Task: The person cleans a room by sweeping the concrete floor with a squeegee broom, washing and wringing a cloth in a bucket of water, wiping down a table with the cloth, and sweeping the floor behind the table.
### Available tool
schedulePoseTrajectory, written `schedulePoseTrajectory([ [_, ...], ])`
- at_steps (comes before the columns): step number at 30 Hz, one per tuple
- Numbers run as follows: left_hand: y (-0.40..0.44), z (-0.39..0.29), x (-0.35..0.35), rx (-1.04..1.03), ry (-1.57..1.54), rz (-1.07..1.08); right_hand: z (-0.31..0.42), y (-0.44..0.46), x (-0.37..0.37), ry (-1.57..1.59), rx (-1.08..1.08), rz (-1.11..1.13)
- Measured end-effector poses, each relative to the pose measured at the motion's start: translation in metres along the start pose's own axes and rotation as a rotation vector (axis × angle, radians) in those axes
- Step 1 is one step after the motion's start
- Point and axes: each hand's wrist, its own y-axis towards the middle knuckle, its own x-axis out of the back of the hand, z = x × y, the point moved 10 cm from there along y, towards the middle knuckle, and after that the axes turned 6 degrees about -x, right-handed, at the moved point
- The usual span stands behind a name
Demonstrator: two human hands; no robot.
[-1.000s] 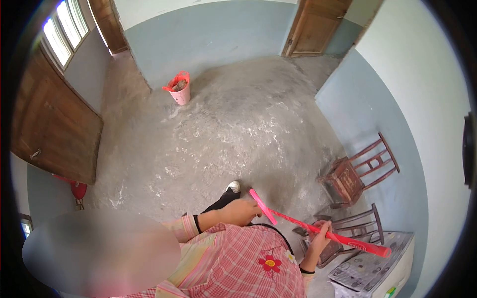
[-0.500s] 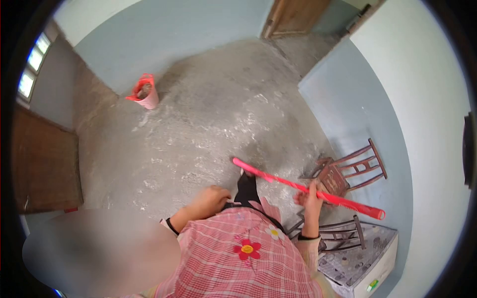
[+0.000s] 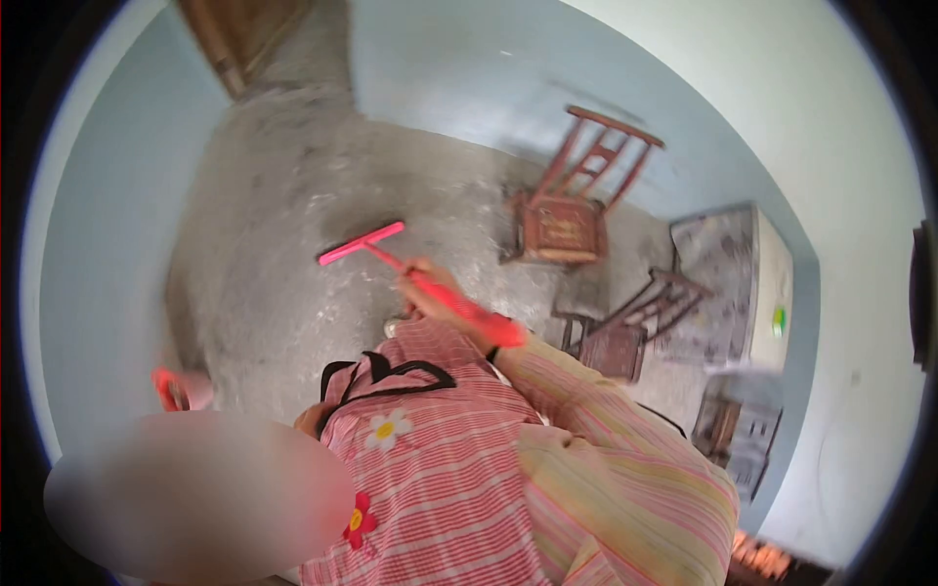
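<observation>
My right hand [image 3: 440, 298] is wrapped round the red handle of a broom [image 3: 469, 313]. The broom's long pink head [image 3: 362, 243] is on the grey concrete floor [image 3: 283, 195], ahead of my feet. Only a small part of my left hand [image 3: 312, 419] shows beside the pink checked apron [image 3: 440, 469]; its fingers are hidden. The apron and its black ties cover much of the lower view.
A wooden chair [image 3: 562, 230] stands by the blue-and-white wall, with a second chair [image 3: 616, 349] nearer me. Beside them is a cloth-covered box-like piece [image 3: 772, 293]. A red bucket [image 3: 186, 390] stands at the lower left, partly hidden. A wooden door [image 3: 244, 34] is at the far left.
My view has turned right, so the chairs sit nearer the middle and the bucket lower left. The broom has swung round, its head now forward on the floor. My left hand is mostly hidden now.
</observation>
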Motion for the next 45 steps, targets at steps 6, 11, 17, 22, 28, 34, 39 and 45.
schedulePoseTrajectory([
  [6,0.082,-0.001,0.011,-0.079,0.062,0.236,-0.015,0.029,-0.022,0.359,-0.005,0.124],
  [11,0.139,-0.010,0.027,-0.215,0.123,0.428,-0.034,0.025,-0.016,0.828,-0.296,-0.021],
  [17,0.194,-0.027,0.036,-0.422,0.236,0.497,-0.103,0.038,-0.023,1.138,-0.527,-0.161],
  [22,0.217,-0.042,0.001,-0.644,0.199,0.678,-0.140,0.032,-0.040,1.256,-0.623,-0.035],
  [28,0.249,-0.112,-0.058,-0.782,0.049,0.728,-0.115,-0.041,-0.016,1.641,-0.562,-0.009],
  [34,0.291,-0.204,-0.147,-0.813,0.005,0.742,-0.188,-0.118,0.071,1.391,-0.675,-0.434],
  [39,0.319,-0.280,-0.243,-0.939,0.111,0.861,-0.116,-0.124,0.310,1.265,-0.291,-0.579],
  [45,0.382,-0.364,-0.351,-1.128,0.099,0.835,0.015,-0.175,0.536,1.133,0.090,-0.695],
])
